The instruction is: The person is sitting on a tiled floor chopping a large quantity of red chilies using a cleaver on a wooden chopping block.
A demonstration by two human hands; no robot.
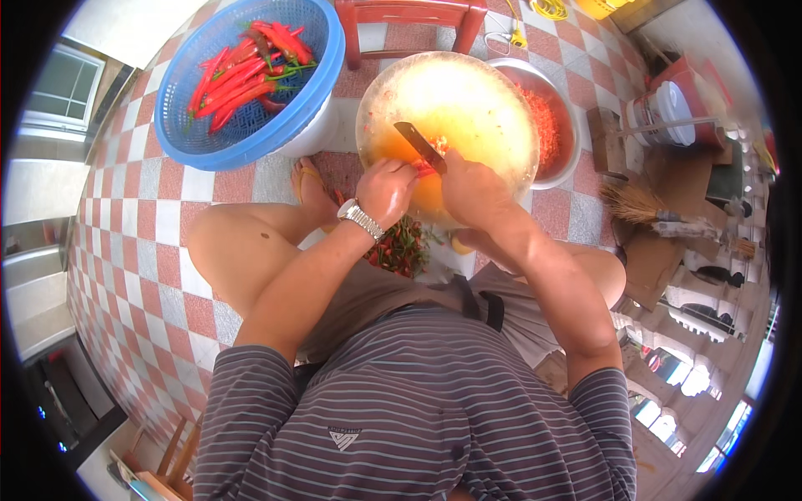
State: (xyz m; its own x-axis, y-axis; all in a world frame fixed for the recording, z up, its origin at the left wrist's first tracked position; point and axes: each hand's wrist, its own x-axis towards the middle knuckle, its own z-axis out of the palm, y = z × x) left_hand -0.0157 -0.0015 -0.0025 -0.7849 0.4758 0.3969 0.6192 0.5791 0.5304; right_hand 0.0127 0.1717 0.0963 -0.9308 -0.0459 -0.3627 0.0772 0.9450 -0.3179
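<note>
On a round chopping board [476, 94], my right hand [473, 188] grips a knife [416, 144] whose dark blade points up and to the left. My left hand [385, 188] holds a red chili pepper [425, 169] against the board, its fingertips close to the blade. Small chopped chili bits [440, 145] lie beside the blade. Behind the board's right side, a metal basin [573, 150] contains chopped red chili [542, 125]. At upper left, whole red chilies [250, 75] fill part of a blue plastic basket [172, 125].
Green stems and red scraps [398, 247] are heaped on the floor between my legs. A red wooden stool [410, 12] stands beyond the board. To the right are a straw broom [633, 203], cardboard [655, 263] and a white bucket [664, 113]. A yellow cord [519, 37] lies at the top.
</note>
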